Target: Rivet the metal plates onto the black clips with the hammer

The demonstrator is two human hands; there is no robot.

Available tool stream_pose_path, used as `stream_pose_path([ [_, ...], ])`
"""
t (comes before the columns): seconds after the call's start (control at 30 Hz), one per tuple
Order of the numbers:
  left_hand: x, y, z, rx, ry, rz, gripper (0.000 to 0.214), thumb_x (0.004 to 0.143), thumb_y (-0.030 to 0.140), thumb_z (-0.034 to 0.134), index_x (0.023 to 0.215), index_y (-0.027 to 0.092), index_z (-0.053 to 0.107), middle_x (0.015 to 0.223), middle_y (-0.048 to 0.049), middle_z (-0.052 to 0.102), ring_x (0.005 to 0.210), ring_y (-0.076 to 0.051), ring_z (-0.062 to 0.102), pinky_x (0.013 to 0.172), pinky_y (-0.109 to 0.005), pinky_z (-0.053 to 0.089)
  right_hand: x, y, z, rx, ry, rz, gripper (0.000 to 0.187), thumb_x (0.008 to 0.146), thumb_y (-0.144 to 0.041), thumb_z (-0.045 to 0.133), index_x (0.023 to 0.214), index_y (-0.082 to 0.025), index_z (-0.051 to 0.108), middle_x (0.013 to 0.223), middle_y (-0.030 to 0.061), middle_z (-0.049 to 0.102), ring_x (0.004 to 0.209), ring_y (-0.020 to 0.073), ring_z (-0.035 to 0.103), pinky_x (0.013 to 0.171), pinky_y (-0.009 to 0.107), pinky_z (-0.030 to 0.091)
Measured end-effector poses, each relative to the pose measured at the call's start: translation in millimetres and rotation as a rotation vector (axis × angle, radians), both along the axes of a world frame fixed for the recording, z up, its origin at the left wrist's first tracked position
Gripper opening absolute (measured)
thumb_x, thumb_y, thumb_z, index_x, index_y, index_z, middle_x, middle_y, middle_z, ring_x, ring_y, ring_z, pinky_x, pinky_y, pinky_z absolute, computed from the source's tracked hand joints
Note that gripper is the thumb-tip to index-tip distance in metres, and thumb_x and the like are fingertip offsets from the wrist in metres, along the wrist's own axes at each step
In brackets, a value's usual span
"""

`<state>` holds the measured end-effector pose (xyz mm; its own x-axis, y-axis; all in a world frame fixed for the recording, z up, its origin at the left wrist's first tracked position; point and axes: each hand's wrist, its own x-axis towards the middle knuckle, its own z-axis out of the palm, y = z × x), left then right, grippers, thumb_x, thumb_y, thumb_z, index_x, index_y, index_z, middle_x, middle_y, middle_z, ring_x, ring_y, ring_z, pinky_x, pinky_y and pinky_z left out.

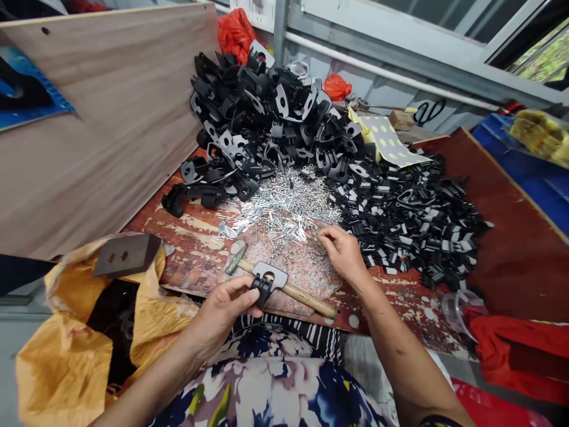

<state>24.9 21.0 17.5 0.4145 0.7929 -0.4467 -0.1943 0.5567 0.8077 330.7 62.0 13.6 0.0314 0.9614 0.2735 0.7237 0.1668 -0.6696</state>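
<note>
My left hand (pixel 232 298) grips a black plastic clip part (pixel 262 286) between thumb and fingers; a flat grey plate with a round notch faces up on it. Beneath the part lies a hammer (pixel 311 299) with a wooden handle, its metal head to the left. My right hand (pixel 341 249) is at the near right edge of a heap of loose metal pins (pixel 284 207). Its thumb and forefinger are pinched together, and whatever is between them is too small to make out. Small shiny metal pieces are scattered around those fingertips.
Large black plastic parts (pixel 262 112) are piled at the back. Small black clips (pixel 413 219) form a heap on the right. A wooden board (pixel 111 112) walls the left side. An open yellow sack (pixel 66 362) hangs by the front left edge; a dark block (pixel 127 255) sits above it.
</note>
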Motion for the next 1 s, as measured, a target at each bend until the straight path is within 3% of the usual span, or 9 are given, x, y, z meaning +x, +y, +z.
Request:
stream_pose_path([
  [0.17,6,2,3.4,-0.032,-0.014,-0.002,0.036,0.065,0.045,0.093,0.077,0.016,0.076,0.081,-0.0011,0.061,0.065,-0.010,0.058,0.061,-0.021,0.054,4,-5,-4.7,-0.008,-0.028,-0.050,0.017,0.097,-0.023,0.050,0.095,-0.022,0.066,0.085,0.0016,0.069,0.077,0.0187,0.064,0.076,0.030,0.048],
  [0.33,8,0,0.2,-0.021,-0.015,0.008,0.034,0.065,0.043,0.093,0.077,0.016,0.077,0.082,-0.0025,0.061,0.071,-0.012,0.056,0.064,-0.022,0.058,4,-17,3.0,0.125,-0.327,0.006,0.024,0.098,-0.015,0.048,0.105,-0.022,0.070,0.110,0.0104,0.068,0.104,0.0245,0.062,0.088,0.038,0.046],
  [0.47,8,-1,-2.7,-0.017,-0.012,0.032,0.034,0.065,0.044,0.094,0.080,0.016,0.078,0.085,-0.0037,0.062,0.075,-0.014,0.056,0.065,-0.023,0.059,1,-36,8.9,0.044,-0.504,0.150,0.007,0.096,-0.022,0.063,0.097,-0.024,0.070,0.092,0.0050,0.066,0.095,0.0243,0.059,0.083,0.038,0.040],
  [0.57,8,-2,-2.6,-0.022,-0.006,0.030,0.033,0.066,0.043,0.093,0.080,0.017,0.078,0.085,-0.0036,0.062,0.076,-0.014,0.057,0.066,-0.024,0.059,-1,-44,2.5,0.052,-0.580,0.203,0.008,0.095,-0.021,0.064,0.089,-0.023,0.069,0.090,0.0053,0.065,0.092,0.0238,0.057,0.081,0.038,0.039],
  [0.7,7,-2,-0.1,-0.018,0.010,0.017,0.034,0.066,0.044,0.092,0.079,0.017,0.077,0.085,-0.0035,0.062,0.075,-0.015,0.057,0.066,-0.025,0.058,0,-45,-3.5,0.142,-0.346,0.160,0.010,0.095,-0.016,0.061,0.090,-0.022,0.068,0.095,0.0063,0.067,0.093,0.0220,0.062,0.083,0.039,0.047],
  [0.83,9,-1,0.0,0.047,0.055,-0.025,0.032,0.073,0.046,0.087,0.079,0.017,0.074,0.082,-0.0015,0.061,0.069,-0.013,0.056,0.063,-0.023,0.053,-7,-49,10.6,0.253,-0.066,0.140,0.013,0.095,-0.013,0.059,0.093,-0.023,0.067,0.106,0.0073,0.073,0.098,0.0192,0.070,0.085,0.036,0.056],
  [1.0,24,2,0.0,0.237,0.096,-0.225,0.031,0.079,0.044,0.079,0.072,0.017,0.067,0.070,0.0016,0.055,0.064,-0.012,0.051,0.060,-0.023,0.045,-41,-69,36.8,0.219,0.004,0.439,0.017,0.094,-0.011,0.063,0.105,-0.022,0.069,0.110,0.0053,0.078,0.101,0.0152,0.074,0.089,0.030,0.061],
])
